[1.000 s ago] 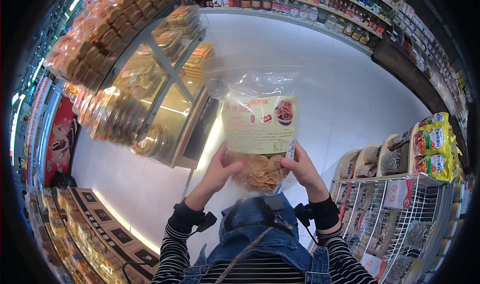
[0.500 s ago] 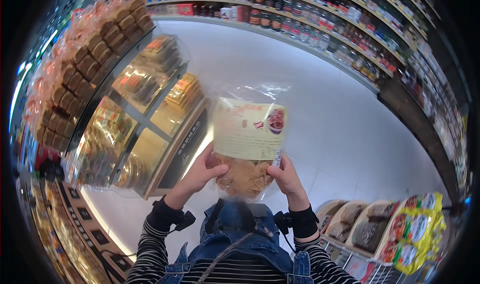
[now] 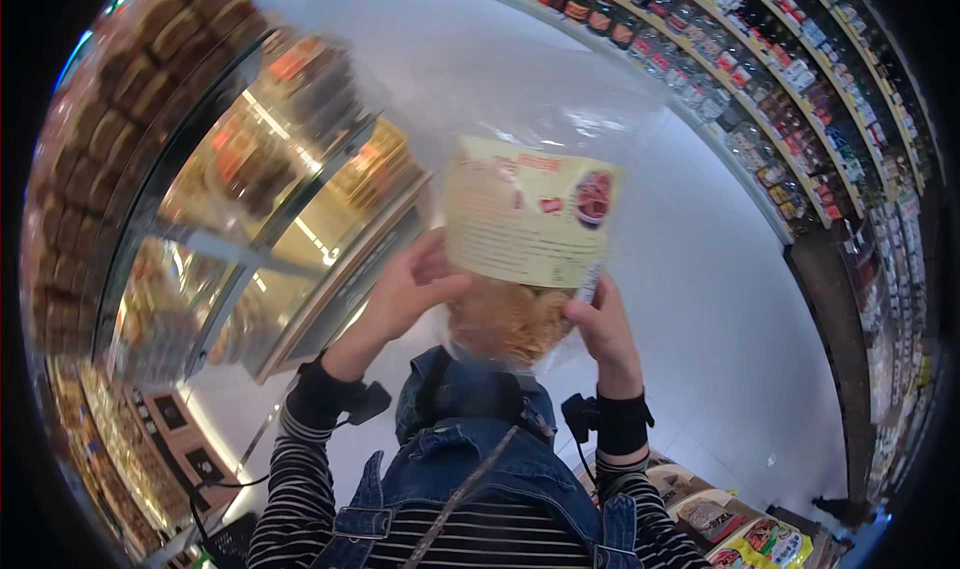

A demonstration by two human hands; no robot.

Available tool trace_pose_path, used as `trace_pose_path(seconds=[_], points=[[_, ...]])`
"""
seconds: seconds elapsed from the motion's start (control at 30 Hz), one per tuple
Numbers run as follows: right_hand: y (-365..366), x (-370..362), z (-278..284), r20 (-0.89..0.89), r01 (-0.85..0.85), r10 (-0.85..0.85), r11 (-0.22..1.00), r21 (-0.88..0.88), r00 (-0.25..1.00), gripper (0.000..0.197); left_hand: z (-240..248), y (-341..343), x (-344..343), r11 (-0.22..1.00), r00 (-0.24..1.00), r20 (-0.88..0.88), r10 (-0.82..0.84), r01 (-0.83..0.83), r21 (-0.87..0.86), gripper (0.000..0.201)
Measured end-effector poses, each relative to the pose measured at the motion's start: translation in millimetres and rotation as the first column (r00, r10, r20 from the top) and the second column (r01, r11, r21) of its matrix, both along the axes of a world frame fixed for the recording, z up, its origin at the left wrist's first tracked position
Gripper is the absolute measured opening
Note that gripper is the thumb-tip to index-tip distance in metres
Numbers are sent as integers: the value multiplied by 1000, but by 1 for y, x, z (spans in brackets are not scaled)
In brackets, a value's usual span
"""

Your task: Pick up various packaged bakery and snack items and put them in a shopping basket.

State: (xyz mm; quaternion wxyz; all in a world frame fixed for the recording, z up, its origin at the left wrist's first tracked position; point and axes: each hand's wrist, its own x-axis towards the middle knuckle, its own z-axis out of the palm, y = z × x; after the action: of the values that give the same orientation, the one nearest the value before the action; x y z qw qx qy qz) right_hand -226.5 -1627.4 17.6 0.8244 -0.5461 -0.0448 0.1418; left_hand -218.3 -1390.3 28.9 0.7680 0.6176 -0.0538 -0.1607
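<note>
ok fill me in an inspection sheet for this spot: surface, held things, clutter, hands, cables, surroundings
Surface: no worktop seen; pale floor below
Held things: clear bag with pale yellow label, beige snack pieces inside
Clutter: yellow packages, lower right
Hands: left hand grips the bag's left side, right hand its right
Cables: dark cable near the left sleeve
Surroundings: glass display case at left, shelved bottles upper right

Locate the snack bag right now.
In the head view, near the centre: the snack bag is held between the left hand and the right hand, just above the denim overalls in the picture.
</note>
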Motion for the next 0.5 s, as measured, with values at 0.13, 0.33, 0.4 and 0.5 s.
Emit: trace_pose_path(seconds=[0.13, 0.33, 0.4, 0.5], points=[[3, 83, 4, -1, -103, 103, 993, -58, 995, 60, -3, 3, 71, 996, 997, 46, 64, -61, -67, 56], [6, 175, 14, 19, -149, 150, 988, -27, 989, 62, 14, 4, 148, 992, 992, 67, 108, -103, -79, 58], [11, 208, 16, 26, -185, 185, 983, -11, 982, 62, 13, 7, 172, 986, 986, 61, 154, -150, -66, 58], [16, 255, 10, 18, -245, 245, 970, 9, 969, 62, 9, 11, 206, 975, 974, 49, 220, -218, -45, 57]])
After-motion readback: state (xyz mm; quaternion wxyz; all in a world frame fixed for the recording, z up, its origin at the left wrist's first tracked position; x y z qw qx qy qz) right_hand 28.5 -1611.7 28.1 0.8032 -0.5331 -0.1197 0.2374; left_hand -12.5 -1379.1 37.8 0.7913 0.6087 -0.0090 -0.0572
